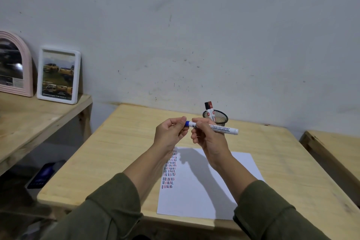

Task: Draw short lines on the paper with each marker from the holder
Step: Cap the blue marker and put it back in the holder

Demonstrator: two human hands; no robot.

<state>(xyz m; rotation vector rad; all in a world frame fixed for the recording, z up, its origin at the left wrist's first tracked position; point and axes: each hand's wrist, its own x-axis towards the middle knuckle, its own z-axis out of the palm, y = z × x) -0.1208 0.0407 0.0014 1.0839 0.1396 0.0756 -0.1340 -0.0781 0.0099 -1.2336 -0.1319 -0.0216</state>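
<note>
A white marker with a blue cap [224, 128] is held level above the table. My right hand [209, 136] grips its barrel. The fingers of my left hand [171, 132] pinch the blue cap at the marker's left end. Below them lies a white sheet of paper [204, 191] with rows of short red, blue and black lines along its left side. A black mesh holder [218, 118] stands just behind my right hand, with two markers [210, 108] upright in it, one red-capped and one black-capped.
The small wooden table [97, 161] stands against a grey wall. A wooden shelf [29, 119] at the left carries two framed pictures [58, 75]. Another wooden surface [335, 148] sits at the right. A dark phone-like object [43, 174] lies on the floor at the left.
</note>
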